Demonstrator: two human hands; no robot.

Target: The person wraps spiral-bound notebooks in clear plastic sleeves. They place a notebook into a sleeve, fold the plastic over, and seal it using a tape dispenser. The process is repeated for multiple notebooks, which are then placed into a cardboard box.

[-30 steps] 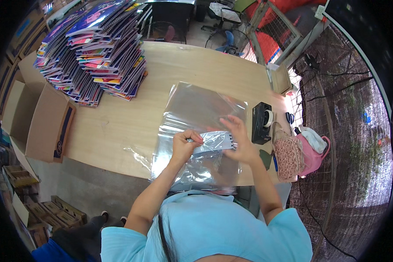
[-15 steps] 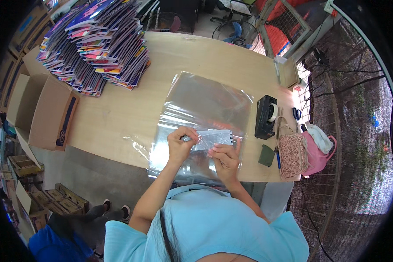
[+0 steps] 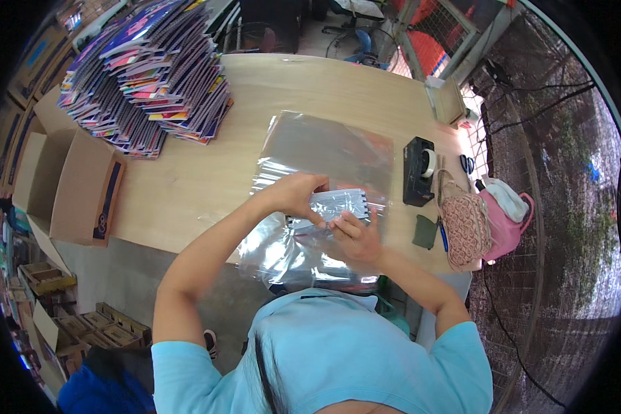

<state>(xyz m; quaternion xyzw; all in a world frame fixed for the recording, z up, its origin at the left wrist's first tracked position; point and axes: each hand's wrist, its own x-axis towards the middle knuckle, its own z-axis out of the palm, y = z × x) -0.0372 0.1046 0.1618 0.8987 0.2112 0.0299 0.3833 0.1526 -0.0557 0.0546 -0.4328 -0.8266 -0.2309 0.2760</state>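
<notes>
Above the middle of the table I hold a small whitish rectangular pack [image 3: 341, 201] with shiny, clear plastic over it and dark notches along its right edge. My left hand [image 3: 298, 196] is closed round the pack's left end, thumb on the near side and fingers at the far side. At the near right corner, my right hand [image 3: 357, 236] pinches the pack with its fingertips, one finger stretched away along the right edge. Beneath both hands lies a stack of large clear plastic sheets [image 3: 324, 141], glossy and wrinkled toward me.
Tall piles of spiral notebooks [image 3: 172, 69] stand far left, beside an open cardboard box [image 3: 83, 186]. On the right are a black tape dispenser [image 3: 416, 172], scissors [image 3: 467, 164], a green pouch [image 3: 425, 232], a blue pen [image 3: 444, 237], a crocheted bag [image 3: 465, 231] and a pink bag [image 3: 504, 228].
My left hand has gone from pinching at the pack's left end to gripping round it, its elbow swung outward. The plastic now lies closer over the pack, which sits slightly farther away.
</notes>
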